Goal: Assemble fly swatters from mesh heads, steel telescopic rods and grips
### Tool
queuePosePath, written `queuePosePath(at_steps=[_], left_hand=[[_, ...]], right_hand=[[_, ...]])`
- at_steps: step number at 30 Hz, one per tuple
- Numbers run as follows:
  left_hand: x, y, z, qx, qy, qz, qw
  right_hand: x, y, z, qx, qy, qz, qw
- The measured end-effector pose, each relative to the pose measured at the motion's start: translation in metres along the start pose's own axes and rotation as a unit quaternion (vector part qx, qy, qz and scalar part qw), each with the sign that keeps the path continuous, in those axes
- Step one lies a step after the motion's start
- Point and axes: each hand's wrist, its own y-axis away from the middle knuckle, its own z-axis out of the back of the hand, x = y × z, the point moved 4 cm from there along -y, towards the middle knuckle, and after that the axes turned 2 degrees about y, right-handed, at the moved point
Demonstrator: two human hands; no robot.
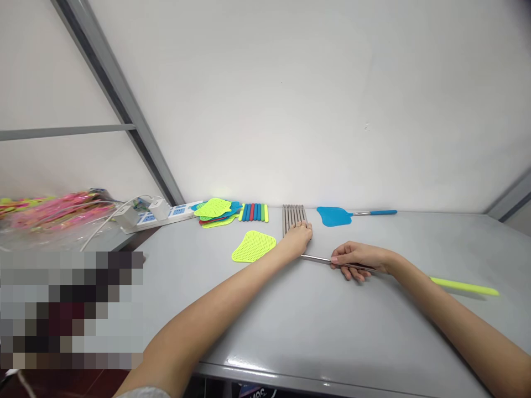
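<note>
My right hand [352,261] is closed around a thin metal rod [317,258] with a yellow-green handle [464,286] at its right end. The rod's left end passes behind my left wrist, so what it meets there is hidden. My left hand [298,235] has its fingers curled over the near ends of several metal rods [293,213] lying side by side by the wall; its fingertips are partly hidden. Just left of my left forearm lies a yellow-green perforated fly swatter head [253,246], partly covered by the arm.
By the wall lie a blue fly swatter [334,216], a row of coloured handles [254,213] and a pile of swatter heads [213,209]. Farther left are a power strip [174,213] with plugs and cables, and plastic-wrapped pink items [62,210]. The grey table [332,331] ends nearby.
</note>
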Motion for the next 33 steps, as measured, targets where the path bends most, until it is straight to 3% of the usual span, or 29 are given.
queuePosePath(at_steps=[9,16,20,24,28,33], left_hand=[[0.000,-0.003,-0.005,0.011,0.010,0.018,1.000],[-0.004,-0.001,0.010,0.010,0.059,-0.009,0.998],[-0.026,0.021,0.023,-0.018,0.098,-0.050,0.994],[-0.045,0.056,0.024,-0.005,0.119,-0.078,0.990],[-0.045,0.073,0.022,0.006,0.110,-0.066,0.992],[-0.041,0.071,0.023,0.015,0.078,-0.055,0.995]], right_hand=[[0.002,0.002,-0.001,-0.004,0.003,-0.003,1.000],[0.002,0.001,-0.001,0.003,0.009,0.000,1.000],[0.002,0.002,-0.001,0.007,0.020,0.006,1.000],[0.008,0.004,-0.007,0.015,0.037,0.019,0.999],[0.017,0.006,-0.016,0.019,0.054,0.034,0.998],[0.025,0.015,-0.015,0.005,0.088,0.038,0.995]])
